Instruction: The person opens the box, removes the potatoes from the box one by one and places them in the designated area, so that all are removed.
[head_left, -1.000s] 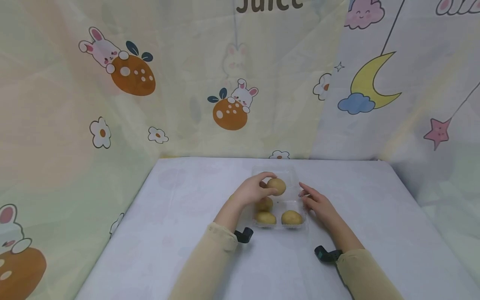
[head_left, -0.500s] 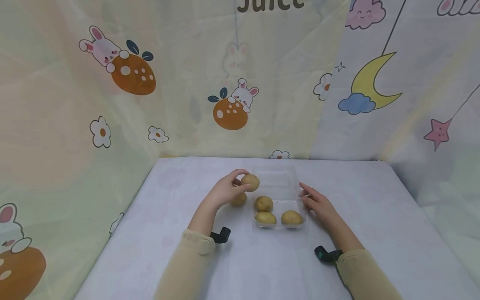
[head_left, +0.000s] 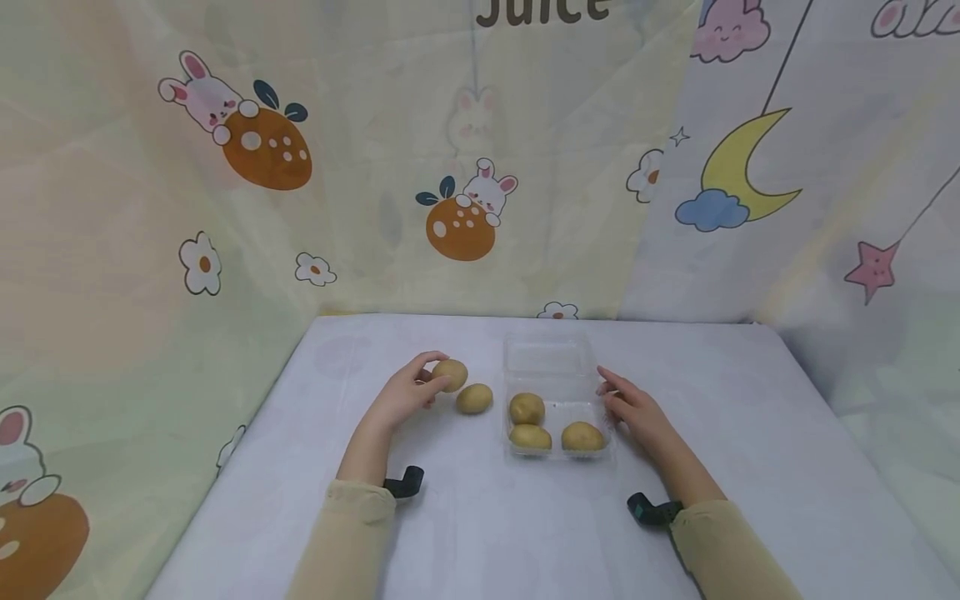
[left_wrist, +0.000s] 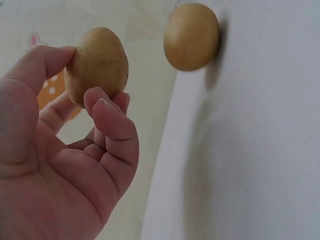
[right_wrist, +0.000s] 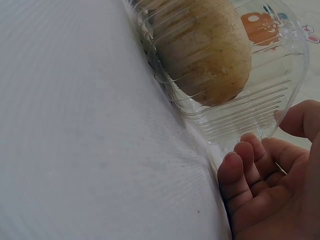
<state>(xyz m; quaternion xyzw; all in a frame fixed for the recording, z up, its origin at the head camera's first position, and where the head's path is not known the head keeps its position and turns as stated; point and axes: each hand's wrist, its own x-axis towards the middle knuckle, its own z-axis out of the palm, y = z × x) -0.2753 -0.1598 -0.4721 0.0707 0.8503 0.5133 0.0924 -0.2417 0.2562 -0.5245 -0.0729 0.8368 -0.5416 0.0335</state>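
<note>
Potato (head_left: 450, 375) is pinched at fingertips of left hand (head_left: 405, 396), nearer table's (head_left: 465, 533) left edge — right hand (head_left: 637, 412) is loosely bent beside container (head_left: 568, 410).

Backdrop is wrinkled printed fabric (head_left: 577, 208), pale yellow-green left/center and whitish right, cropped "Juice" lettering (head_left: 542, 10) top center, bunny-on-orange print (head_left: 266, 154) upper left, yellow moon (head_left: 722, 162) upper right, white-covered table (head_left: 487, 533) filling lower center, light soft and diffuse.
</note>
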